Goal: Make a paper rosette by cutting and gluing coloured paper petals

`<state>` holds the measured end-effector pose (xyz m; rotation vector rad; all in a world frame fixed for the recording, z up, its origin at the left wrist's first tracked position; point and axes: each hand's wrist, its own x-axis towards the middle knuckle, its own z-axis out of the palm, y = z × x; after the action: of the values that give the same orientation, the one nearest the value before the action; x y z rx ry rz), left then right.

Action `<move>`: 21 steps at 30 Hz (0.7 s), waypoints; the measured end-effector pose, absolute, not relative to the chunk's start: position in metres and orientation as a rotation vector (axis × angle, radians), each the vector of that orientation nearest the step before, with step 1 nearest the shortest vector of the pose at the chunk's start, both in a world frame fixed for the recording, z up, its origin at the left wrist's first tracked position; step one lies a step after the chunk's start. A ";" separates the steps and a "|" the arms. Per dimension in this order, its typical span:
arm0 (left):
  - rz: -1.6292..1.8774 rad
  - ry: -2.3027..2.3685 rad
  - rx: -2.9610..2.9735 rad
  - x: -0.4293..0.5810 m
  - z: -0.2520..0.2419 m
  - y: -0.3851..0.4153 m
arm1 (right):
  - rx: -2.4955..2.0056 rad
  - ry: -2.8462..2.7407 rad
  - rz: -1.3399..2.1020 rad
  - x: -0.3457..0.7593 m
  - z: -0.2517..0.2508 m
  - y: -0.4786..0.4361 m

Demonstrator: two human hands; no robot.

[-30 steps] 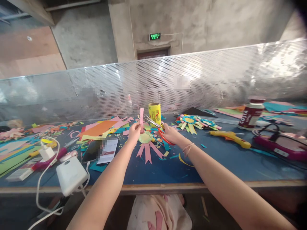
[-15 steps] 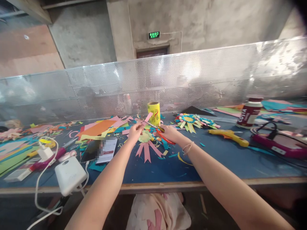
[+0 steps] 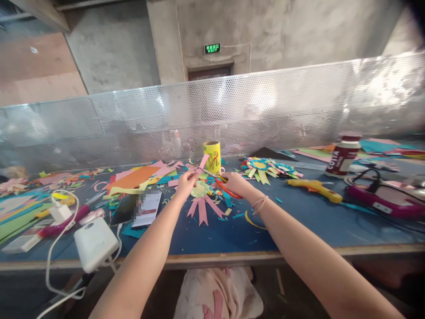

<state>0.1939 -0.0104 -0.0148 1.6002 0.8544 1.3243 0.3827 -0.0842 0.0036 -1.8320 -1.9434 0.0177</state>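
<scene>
My right hand is closed around the handles of a pair of scissors with orange-red grips. Their blades point left, toward my left hand. The left fingers are pinched on a pink paper strip, which slants upward beside the blades. Whether the blades touch the strip I cannot tell. Just below the hands lies a paper rosette with a pale green centre and pink tails. A yellow tape roll stands upright right behind the hands.
Finished-looking rosettes and a yellow glue gun lie to the right, near a Costa bottle. On the left are a phone, a white charger with cable, and coloured paper. A perforated metal screen borders the back.
Almost nothing differs. The view has shifted very slightly, and both hands keep their hold on the strip and the scissors.
</scene>
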 end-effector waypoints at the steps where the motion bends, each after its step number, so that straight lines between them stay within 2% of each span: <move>1: 1.324 0.854 1.586 0.194 -0.015 -0.011 | -1.847 -1.940 0.024 0.383 0.004 -0.084; 6: 1.307 0.867 1.474 0.193 -0.016 -0.009 | -1.917 -1.863 0.017 0.393 0.011 -0.085; 10: 1.297 0.835 1.305 0.193 -0.018 -0.007 | -2.166 -1.729 -0.010 0.413 0.011 -0.083; 17: 1.249 0.803 1.244 0.195 -0.014 -0.015 | -2.441 -1.950 0.091 0.423 0.004 -0.090; 21: 1.228 0.814 1.185 0.197 -0.009 -0.022 | -2.315 -1.842 -0.162 0.426 0.005 -0.092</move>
<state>0.1967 -0.0223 -0.0092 1.1846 0.8145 1.2279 0.4263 -0.0918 0.0046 -2.3146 -1.8422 -0.1622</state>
